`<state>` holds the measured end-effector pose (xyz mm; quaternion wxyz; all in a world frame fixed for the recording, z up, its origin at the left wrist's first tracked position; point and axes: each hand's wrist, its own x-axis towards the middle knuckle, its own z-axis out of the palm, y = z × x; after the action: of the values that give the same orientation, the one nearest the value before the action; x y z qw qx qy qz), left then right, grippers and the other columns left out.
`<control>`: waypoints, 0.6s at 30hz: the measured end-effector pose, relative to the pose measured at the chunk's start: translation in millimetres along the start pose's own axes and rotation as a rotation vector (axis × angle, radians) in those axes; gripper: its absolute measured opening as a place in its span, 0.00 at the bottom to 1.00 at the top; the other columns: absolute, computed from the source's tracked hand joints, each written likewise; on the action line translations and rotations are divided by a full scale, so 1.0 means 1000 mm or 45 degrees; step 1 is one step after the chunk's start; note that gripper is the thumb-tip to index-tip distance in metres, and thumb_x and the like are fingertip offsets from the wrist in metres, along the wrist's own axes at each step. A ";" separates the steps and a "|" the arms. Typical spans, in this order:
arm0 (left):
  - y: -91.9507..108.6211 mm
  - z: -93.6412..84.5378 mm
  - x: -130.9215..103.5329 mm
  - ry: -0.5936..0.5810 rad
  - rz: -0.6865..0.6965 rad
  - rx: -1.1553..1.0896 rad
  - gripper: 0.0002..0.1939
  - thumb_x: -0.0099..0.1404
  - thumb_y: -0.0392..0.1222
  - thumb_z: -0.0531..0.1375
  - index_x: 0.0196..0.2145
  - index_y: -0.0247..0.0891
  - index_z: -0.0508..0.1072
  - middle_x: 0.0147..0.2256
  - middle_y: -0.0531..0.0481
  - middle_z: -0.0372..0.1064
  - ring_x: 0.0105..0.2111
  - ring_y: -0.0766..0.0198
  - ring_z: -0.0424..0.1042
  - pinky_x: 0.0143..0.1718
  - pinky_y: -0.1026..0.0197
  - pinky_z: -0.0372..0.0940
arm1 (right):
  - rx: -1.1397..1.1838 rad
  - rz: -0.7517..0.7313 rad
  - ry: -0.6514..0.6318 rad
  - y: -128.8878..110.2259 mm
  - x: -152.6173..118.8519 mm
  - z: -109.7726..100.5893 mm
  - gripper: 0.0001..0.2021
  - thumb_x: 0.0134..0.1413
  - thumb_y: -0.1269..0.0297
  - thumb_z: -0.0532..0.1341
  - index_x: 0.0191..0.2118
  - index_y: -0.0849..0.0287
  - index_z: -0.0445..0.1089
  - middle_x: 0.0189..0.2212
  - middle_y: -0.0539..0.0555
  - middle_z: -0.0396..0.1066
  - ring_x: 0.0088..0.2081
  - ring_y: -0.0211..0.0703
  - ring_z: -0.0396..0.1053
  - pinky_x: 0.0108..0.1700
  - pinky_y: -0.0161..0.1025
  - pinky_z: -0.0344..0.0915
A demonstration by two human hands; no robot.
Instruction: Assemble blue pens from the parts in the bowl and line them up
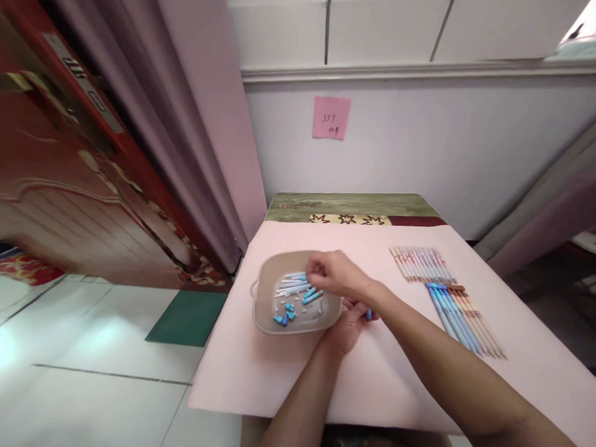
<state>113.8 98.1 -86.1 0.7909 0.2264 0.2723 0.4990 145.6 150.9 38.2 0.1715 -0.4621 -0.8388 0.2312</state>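
A beige plastic basin (265,303) holds white and light-blue pen barrels (293,289), small blue pen pieces (285,317) and tiny white bits. Over its right side is my right hand (331,272), its fingers pinched together; anything between them is too small or hidden to name. Just outside the basin's right rim, partly under my right forearm, my left hand (349,326) is closed around a pen part with a blue end (369,314) sticking out. Most of that part is hidden by the fingers.
To the right lie a row of blue pens (452,319), brown-topped pens (476,321) beside them, and pale patterned pens (421,265) behind. A pink cloth (284,374) covers most of the table. A pink note (331,118) is on the wall.
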 end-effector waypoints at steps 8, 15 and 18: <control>0.004 -0.002 0.007 -0.123 -0.058 0.010 0.11 0.55 0.41 0.67 0.36 0.33 0.78 0.30 0.47 0.71 0.30 0.66 0.68 0.40 0.58 0.63 | 1.108 0.457 0.832 0.090 -0.074 -0.005 0.16 0.44 0.56 0.66 0.37 0.61 0.72 0.29 0.54 0.75 0.27 0.37 0.68 0.27 0.32 0.62; 0.007 -0.002 0.007 -0.157 -0.064 0.045 0.12 0.57 0.40 0.66 0.39 0.33 0.78 0.29 0.48 0.71 0.30 0.66 0.68 0.41 0.59 0.63 | 1.227 0.446 0.833 0.098 -0.086 0.019 0.12 0.43 0.59 0.67 0.33 0.61 0.74 0.27 0.52 0.74 0.28 0.38 0.69 0.33 0.35 0.64; 0.007 -0.003 0.007 -0.170 -0.062 0.045 0.11 0.58 0.39 0.66 0.39 0.33 0.78 0.29 0.47 0.71 0.31 0.66 0.68 0.42 0.59 0.64 | 1.279 0.414 0.758 0.096 -0.088 0.020 0.12 0.43 0.58 0.67 0.33 0.61 0.73 0.24 0.50 0.73 0.26 0.38 0.69 0.32 0.35 0.65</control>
<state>109.8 107.9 -85.0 0.8151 0.2665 0.2329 0.4586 247.6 115.8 -37.6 0.5584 -0.4917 -0.4617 0.4830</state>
